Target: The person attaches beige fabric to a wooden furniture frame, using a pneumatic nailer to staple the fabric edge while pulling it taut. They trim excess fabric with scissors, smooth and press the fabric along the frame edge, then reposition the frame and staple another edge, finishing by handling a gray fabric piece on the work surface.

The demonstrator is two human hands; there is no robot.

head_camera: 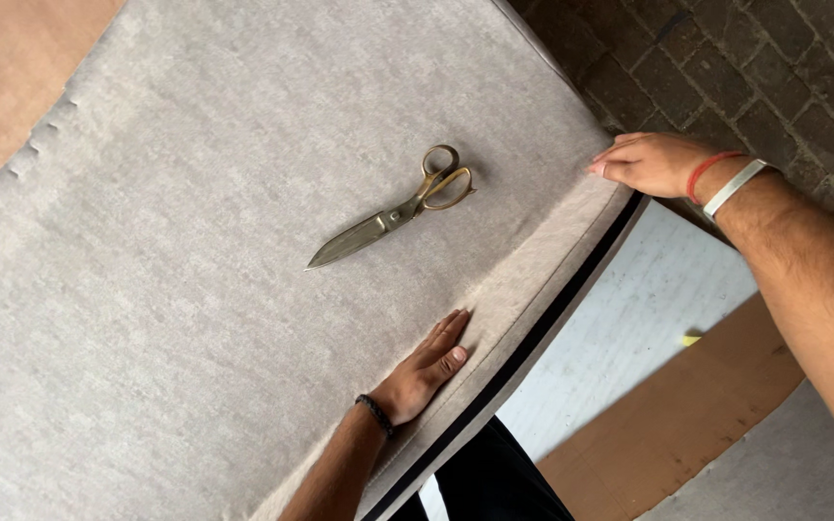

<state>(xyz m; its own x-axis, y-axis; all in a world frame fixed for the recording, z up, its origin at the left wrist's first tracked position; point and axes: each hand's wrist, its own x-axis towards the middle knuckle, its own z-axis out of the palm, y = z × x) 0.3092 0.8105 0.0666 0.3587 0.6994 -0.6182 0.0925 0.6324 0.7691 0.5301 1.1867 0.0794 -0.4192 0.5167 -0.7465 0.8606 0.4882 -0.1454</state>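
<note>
On the grey fabric [195, 241], scissors [393, 209] lie between the flat left hand [427, 371] and right hand [653, 164] (pinching the fabric's edge).

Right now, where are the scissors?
In the head view, the scissors lie closed on the grey fabric, untouched, between the left hand pressing the fabric's edge and the right hand at its corner.

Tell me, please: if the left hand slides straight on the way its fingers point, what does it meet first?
The left hand lies flat on the grey fabric, fingers pointing up-right. That way looks free: only fabric, to its far edge. The scissors lie left of this line.
</note>
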